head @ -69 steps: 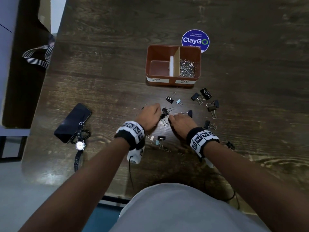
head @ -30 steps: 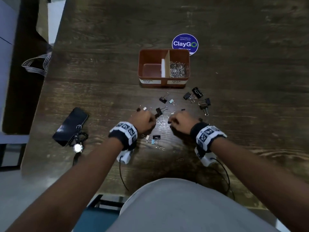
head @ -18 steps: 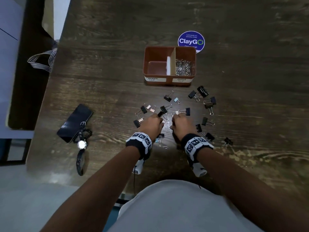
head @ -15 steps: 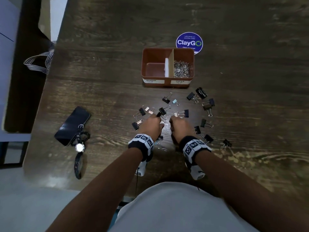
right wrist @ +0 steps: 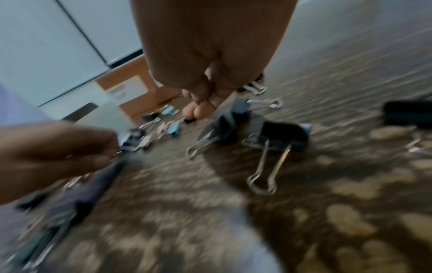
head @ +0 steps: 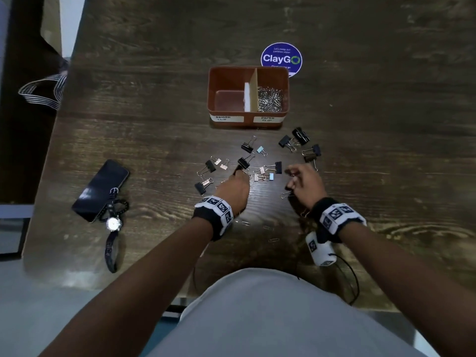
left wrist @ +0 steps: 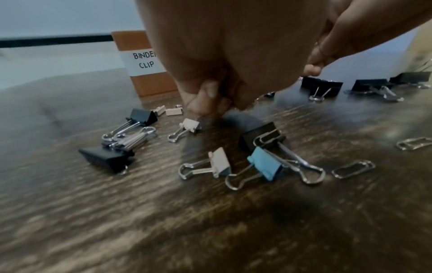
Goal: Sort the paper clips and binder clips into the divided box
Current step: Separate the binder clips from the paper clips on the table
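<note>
The dark wooden table [head: 373, 176] filled the head view. Its near edge ran just behind the person's wrists and its left edge lay beyond a phone [head: 101, 189] with a wristwatch [head: 113, 224] on its near corner. Bare wood stretched wide to the right and far side. The divided box [head: 224, 81] sat at the far centre, just in front of a round blue sticker [head: 281, 57]. Its left compartment, labelled for binder clips, was empty, while the right one held a heap of paper clips [head: 269, 99].

Half a second before, both hands had worked knuckle to knuckle in the middle of the scatter. Now the right hand [head: 305, 182] had swung out to the right and the left hand [head: 235, 188] had stayed put. That probably meant each had gone after its own piece. No binder clip had been boxed yet.

Both hands had their fingers bunched, tips down. A silver glint showed at each hand's tips, but I could not tell whether either actually held a clip.

The binder clips [head: 247, 148] lay strewn between the box and the hands, leaving only a narrow clear strip before the box's near wall. Any delivery would need lifting over that wall. A few loose paper clips [head: 246, 223] lay nearer, by the left wrist.
</note>
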`<state>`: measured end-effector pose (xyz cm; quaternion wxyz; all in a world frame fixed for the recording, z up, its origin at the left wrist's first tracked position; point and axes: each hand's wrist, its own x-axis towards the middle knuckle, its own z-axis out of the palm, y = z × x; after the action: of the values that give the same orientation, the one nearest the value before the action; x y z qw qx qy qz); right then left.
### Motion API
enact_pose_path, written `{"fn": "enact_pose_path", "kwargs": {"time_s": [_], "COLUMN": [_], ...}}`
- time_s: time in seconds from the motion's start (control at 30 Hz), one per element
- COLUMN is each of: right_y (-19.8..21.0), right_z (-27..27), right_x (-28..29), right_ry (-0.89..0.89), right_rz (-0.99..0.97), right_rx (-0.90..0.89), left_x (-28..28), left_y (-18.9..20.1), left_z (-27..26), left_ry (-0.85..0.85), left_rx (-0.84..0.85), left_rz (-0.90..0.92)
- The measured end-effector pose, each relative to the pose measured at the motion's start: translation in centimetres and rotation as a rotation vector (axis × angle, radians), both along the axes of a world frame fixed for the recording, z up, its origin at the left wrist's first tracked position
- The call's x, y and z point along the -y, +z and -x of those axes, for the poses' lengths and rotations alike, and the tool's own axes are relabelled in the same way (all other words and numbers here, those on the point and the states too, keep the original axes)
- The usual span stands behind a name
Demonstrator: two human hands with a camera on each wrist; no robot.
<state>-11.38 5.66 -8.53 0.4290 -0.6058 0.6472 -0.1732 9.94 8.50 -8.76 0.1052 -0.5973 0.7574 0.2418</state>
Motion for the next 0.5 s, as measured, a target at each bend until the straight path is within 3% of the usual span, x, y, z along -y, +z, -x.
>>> {"fn": "enact_pose_path", "kwargs": {"time_s": [0.1,0.27,0.4,0.5], "right_y": [0.6,0.9,0.5,0.1], "right_z": [2.6,3.2,1.3,0.5], "right_x": [0.4,-0.9,-2.7,-4.2], "right_ry": [-0.001,0.324,0.615,0.721], "right_rz": [-0.15,-0.14,-0.067,-0.057], "right_rx": [0.043,-0.112,-0.269,-0.378], "left_x": [-0.4,-1.8,-2.7,-3.1], "left_y": [0.8,1.8,1.7,1.0], "left_z": [-0.1,-0.4,-0.8,-0.6], "left_ry": [0.06,0.161,0.176,0.155], "left_rx": [-0.211,-0.416,-0.358,-0.303], "left_rz": [-0.017,-0.148,-0.085,-0.007]}}
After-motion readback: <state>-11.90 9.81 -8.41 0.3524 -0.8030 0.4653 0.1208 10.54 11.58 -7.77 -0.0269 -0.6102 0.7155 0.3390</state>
